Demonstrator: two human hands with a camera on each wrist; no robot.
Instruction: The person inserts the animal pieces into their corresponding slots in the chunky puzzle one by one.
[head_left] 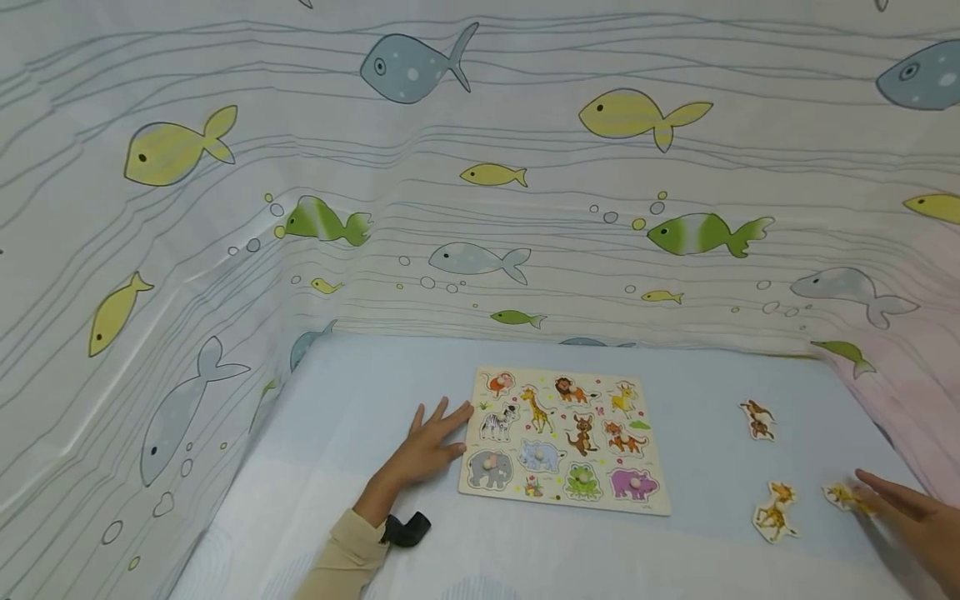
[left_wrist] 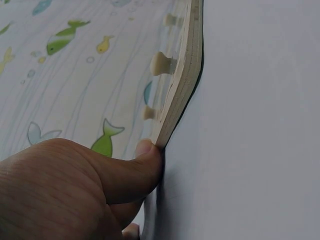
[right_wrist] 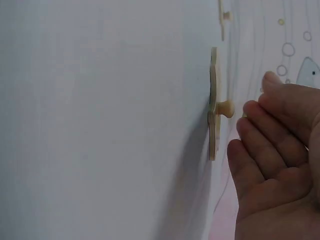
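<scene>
A wooden animal puzzle board (head_left: pixel 565 439) lies on the table, printed with animals such as a zebra, an elephant and a hippo. My left hand (head_left: pixel 426 448) rests at the board's left edge with fingers spread. In the left wrist view the thumb (left_wrist: pixel 145 150) touches the board's edge (left_wrist: pixel 182 80), where wooden knobs stick out. At the right, my right hand (head_left: pixel 911 517) hovers beside a yellow animal piece (head_left: pixel 842 495), partly covering it. The right wrist view shows the fingers (right_wrist: pixel 270 135) loosely bent, apart from a knobbed puzzle piece (right_wrist: pixel 213 85) seen edge-on.
A giraffe piece (head_left: pixel 776 511) lies left of the yellow one. Farther back is a brown animal piece (head_left: pixel 759 420), lying turned around. A fish-patterned cloth (head_left: pixel 480 217) surrounds the pale table (head_left: pixel 360 392). A black band with a dark block (head_left: pixel 407 530) sits on the left wrist.
</scene>
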